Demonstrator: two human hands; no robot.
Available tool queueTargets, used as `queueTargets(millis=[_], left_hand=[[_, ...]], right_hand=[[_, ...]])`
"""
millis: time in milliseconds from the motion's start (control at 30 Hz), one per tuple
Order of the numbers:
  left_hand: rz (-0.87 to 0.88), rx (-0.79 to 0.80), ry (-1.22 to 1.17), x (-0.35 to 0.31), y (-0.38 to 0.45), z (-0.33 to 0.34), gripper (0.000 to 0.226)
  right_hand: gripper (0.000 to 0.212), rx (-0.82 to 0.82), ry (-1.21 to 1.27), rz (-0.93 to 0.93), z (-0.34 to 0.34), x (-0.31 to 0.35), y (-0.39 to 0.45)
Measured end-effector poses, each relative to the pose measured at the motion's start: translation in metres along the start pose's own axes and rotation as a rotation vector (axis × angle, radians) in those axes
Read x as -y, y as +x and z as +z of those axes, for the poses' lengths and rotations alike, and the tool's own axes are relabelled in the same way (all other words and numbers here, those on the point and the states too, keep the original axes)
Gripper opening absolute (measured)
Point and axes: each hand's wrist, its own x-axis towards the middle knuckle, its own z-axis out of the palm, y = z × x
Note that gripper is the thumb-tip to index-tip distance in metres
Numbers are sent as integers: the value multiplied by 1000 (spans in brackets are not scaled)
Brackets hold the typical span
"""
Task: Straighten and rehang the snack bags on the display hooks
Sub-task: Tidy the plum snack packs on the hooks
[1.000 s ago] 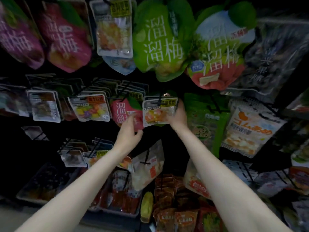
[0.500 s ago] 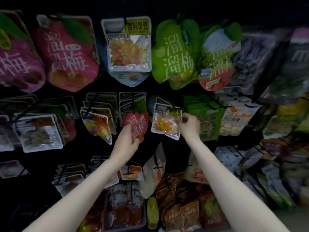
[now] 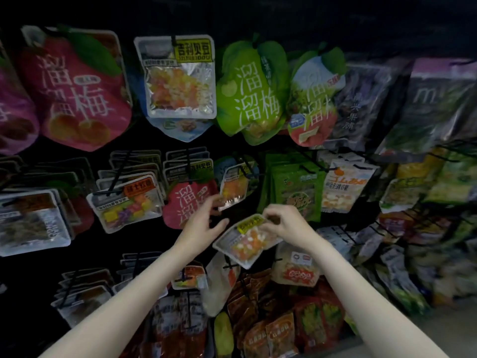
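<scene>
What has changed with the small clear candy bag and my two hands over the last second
The right hand has pulled the small clear candy bag off its hook, down and toward you, still pinching its top edge. The left hand has let go of the red plum bag and now hovers open. The red plum bag stays hanging.

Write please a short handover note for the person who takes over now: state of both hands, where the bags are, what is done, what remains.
Right hand: pinches the top edge of a clear candy bag, held tilted, off any hook.
Left hand: open, fingers spread, between the red plum bag and the held bag; it grips nothing.
A second clear candy bag hangs skewed on the middle-row hook.
Done: one bag is off its hook and in hand.
Left: rehang it, probably on that hook, and straighten the skewed one.
</scene>
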Motion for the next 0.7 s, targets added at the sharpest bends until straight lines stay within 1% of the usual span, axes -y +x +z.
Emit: queueTargets(millis=[67,133,200,267,333,367,400,467,500,567,600,700], left_hand=[[19,11,19,2,5,4,41],[29,-46,47,5,10,8,34],[6,-150,15,4,15,8,26],[-20,-235,-45,1,17,5,21],[-8,-282,-83,-5,19,4,17],[8,-303,-91,-11,20,4,16],[25,-322,-96,-16,22,4,16],[54,-349,-66,-26,32,6,19],[55,-350,-5,-30,40,7,21],[-7,-321,115,-37,55,11,23],[-47,-308,124,-42,61,13,22],[-97,-325,108,-54,72,19,8]], right_hand=[[21,13,31,-5,2,-5,2],[4,-18,60,-16,-2,-8,7],[6,-49,115,9,-8,-13,14],[5,-101,268,70,-13,-18,21],[22,-161,431,140,-16,-22,28],[27,-179,465,149,-18,-22,31],[25,-188,479,143,-18,-20,35],[10,-196,490,139,-17,-16,41],[9,-207,511,153,-15,-13,44],[17,-253,562,206,-11,-14,49],[20,-276,587,232,-8,-16,51],[31,-297,639,287,-3,-21,55]])
